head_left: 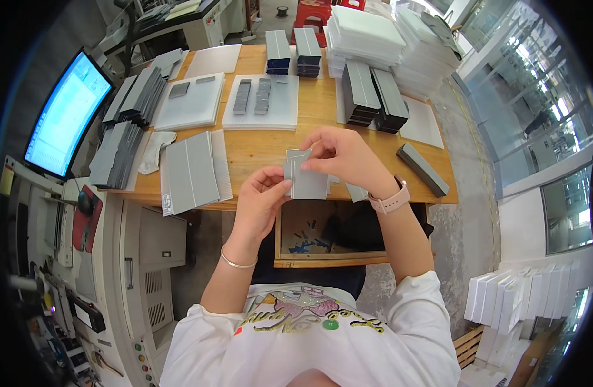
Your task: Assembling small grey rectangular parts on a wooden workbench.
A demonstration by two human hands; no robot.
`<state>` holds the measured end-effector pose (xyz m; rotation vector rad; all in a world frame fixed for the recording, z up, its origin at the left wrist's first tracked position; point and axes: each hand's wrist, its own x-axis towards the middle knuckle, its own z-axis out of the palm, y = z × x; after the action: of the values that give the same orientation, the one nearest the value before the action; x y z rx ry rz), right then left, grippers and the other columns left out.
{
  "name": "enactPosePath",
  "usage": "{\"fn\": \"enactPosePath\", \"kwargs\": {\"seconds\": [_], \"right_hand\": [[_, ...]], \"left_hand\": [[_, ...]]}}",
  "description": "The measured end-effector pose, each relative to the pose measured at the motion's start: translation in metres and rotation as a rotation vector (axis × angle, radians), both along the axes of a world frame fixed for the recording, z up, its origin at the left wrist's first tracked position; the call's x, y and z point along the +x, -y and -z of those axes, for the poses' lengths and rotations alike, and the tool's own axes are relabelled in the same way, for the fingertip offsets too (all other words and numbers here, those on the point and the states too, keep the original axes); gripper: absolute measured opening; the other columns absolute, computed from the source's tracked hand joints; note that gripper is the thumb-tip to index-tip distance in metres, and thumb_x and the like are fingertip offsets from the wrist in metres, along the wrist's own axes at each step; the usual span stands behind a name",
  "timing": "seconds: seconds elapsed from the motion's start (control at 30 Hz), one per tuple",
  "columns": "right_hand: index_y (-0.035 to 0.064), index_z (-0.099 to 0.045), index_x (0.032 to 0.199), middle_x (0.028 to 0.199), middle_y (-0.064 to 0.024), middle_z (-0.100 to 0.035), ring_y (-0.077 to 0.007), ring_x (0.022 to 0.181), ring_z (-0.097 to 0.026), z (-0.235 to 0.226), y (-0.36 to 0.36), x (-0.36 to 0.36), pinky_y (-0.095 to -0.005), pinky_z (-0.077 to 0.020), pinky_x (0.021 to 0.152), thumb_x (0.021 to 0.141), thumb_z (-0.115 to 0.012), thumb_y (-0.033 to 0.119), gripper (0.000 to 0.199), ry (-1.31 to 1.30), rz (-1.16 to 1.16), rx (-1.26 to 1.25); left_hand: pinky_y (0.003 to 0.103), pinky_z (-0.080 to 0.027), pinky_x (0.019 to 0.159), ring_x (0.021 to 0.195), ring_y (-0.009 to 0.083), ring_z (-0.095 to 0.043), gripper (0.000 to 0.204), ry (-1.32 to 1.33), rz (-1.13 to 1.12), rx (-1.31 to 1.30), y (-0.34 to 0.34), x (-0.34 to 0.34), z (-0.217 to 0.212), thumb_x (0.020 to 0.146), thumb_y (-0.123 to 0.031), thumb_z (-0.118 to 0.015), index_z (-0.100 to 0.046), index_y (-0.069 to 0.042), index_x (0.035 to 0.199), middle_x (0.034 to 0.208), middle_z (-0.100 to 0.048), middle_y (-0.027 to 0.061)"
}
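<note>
Over the front edge of the table, a small flat grey rectangular piece (311, 184) with pale line edges is between my hands. My left hand (263, 192) pinches its left edge, thumb on top. My right hand (338, 155) is closed in a pinch at its upper edge, thumb against fingers; whether a separate thin layer is in that pinch I cannot tell. More grey pieces (355, 192) show partly beneath my right wrist. Left of my hands lies a stack of larger grey sheets (192, 169) with a pale line across.
The wooden table (257, 153) carries white boards (285, 121) with small grey strips, and dark grey stacks (361, 90). An open drawer (290, 248) with loose bits juts out below. A monitor (67, 113) stands left; white foam sheets (367, 32) are piled far right.
</note>
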<state>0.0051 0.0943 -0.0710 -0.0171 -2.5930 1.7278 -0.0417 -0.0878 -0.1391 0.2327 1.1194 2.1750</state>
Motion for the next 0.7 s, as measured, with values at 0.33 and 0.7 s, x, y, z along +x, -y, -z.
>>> {"fn": "enactPosePath", "kwargs": {"seconds": [0.33, 0.7], "right_hand": [[0.0012, -0.056, 0.097, 0.077, -0.0026, -0.059, -0.0057, 0.065, -0.052, 0.026, 0.023, 0.02, -0.0192, -0.0426, 0.061, 0.073, -0.067, 0.006, 0.027, -0.083, 0.172, -0.28], [-0.0007, -0.056, 0.088, 0.078, -0.0042, -0.06, -0.0087, 0.066, -0.056, 0.048, 0.041, 0.041, -0.0206, -0.0475, 0.061, 0.073, -0.066, 0.004, 0.018, 0.0, 0.251, -0.59]], "left_hand": [[0.023, -0.048, 0.066, 0.072, 0.0108, -0.057, 0.012, 0.016, -0.085, 0.121, 0.008, 0.015, -0.001, 0.078, 0.004, -0.056, -0.054, -0.002, 0.089, 0.082, -0.057, 0.0045], [0.028, -0.052, 0.069, 0.077, 0.0144, -0.057, 0.013, -0.045, -0.089, 0.086, 0.01, 0.021, -0.005, 0.078, 0.006, -0.055, -0.053, 0.001, 0.09, 0.084, -0.057, 0.0076]]}}
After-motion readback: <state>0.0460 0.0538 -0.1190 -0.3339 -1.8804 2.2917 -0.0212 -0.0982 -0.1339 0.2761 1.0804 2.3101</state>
